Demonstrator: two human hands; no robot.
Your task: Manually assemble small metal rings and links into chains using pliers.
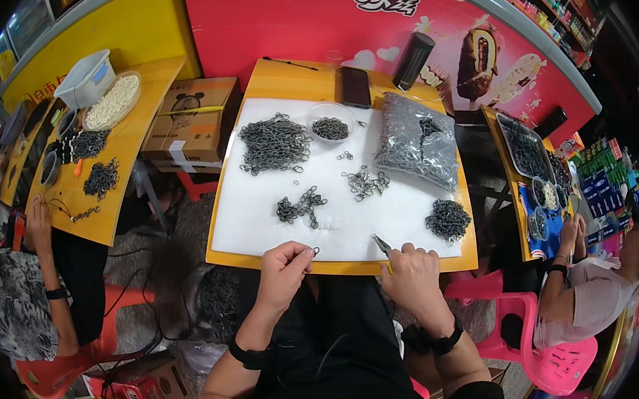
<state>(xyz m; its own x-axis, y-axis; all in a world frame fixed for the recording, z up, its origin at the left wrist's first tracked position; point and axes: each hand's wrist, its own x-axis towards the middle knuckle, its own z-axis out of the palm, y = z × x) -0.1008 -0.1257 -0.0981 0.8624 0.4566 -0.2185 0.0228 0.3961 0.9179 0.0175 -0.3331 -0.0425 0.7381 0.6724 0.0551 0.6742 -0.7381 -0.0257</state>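
Observation:
My left hand [287,277] pinches a small metal ring [316,251] between thumb and forefinger, at the near edge of the white foam sheet [250,228]. To its right, my right hand [413,276] grips pliers [382,245] with yellow on the handle, their jaws pointing away over the sheet. Farther in lies a small cluster of dark chain links [301,206], and beside it a scatter of small silver metal pieces [367,184]. A larger heap of dark links [275,143] is at the far left, and another heap [448,220] at the near right.
A clear tub of small rings [330,129] and a plastic bag of links [415,145] stand on the sheet. Behind are a phone [355,88] and a black cylinder [414,60]. People work at side tables; a carton [191,123] stands left, a pink chair [524,318] right.

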